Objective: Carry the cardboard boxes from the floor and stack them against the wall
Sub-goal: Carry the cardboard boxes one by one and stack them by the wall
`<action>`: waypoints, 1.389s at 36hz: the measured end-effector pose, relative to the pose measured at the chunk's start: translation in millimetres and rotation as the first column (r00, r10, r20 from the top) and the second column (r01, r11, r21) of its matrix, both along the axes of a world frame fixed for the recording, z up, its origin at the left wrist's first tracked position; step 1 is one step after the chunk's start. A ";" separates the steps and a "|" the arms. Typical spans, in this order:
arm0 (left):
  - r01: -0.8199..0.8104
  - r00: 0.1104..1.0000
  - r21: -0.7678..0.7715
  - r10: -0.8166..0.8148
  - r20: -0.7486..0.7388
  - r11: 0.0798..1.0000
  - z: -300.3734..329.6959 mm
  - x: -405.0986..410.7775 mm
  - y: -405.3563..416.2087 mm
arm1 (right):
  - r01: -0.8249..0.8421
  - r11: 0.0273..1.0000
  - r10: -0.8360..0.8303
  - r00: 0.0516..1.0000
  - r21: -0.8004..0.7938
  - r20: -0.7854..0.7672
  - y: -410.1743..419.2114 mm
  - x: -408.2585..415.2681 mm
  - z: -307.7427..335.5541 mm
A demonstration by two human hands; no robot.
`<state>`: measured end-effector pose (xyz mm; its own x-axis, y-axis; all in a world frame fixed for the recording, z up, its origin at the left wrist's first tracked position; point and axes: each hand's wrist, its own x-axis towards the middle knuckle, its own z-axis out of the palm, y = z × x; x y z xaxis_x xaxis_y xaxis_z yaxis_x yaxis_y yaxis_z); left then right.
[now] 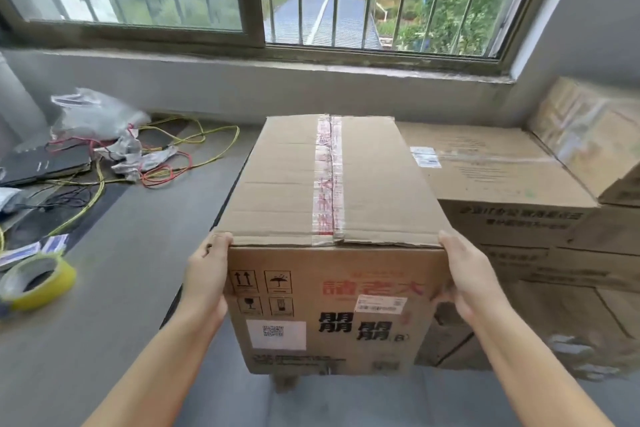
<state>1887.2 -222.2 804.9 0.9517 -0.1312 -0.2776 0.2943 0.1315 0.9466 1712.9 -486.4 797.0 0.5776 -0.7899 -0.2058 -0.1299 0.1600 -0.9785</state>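
A tall cardboard box (332,184), sealed with red-printed tape along its top, is held between both my hands in front of the window wall. My left hand (206,274) lies flat against its left side near the top edge. My right hand (464,274) is pressed on its right side, fingers reaching down the wall of the box. The box's near face carries handling symbols, a white label and black characters. Its far end reaches close to the wall under the window. Its bottom edge is seen above the floor tiles.
Stacked cardboard boxes (502,177) stand against the wall right of the held box, with another (588,135) higher in the corner. A grey ledge (121,253) on the left holds a yellow tape roll (38,282), coloured wires (180,163), a plastic bag (93,114) and a black flat object (48,163).
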 end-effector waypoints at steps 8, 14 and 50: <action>0.077 0.993 0.106 -0.068 -0.093 0.991 -73.7 79.3 -76.2 | 0.016 0.997 -0.011 0.998 0.078 -0.065 -69.7 73.8 -73.8; 0.176 0.928 0.157 -0.111 -0.357 0.972 -112.0 70.9 -100.9 | 0.056 0.984 -0.015 0.972 0.170 -0.236 -72.3 64.5 -122.4; 0.358 0.929 0.344 -0.297 -0.220 0.868 -86.3 175.2 -144.8 | 0.159 0.955 -0.077 0.948 0.251 -0.308 -120.8 152.2 -84.7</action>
<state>2062.4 -366.9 718.6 0.8129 -0.2856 -0.5075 0.4045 -0.3500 0.8449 1865.0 -607.2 712.3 0.3657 -0.7395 -0.5651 -0.3671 0.4433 -0.8177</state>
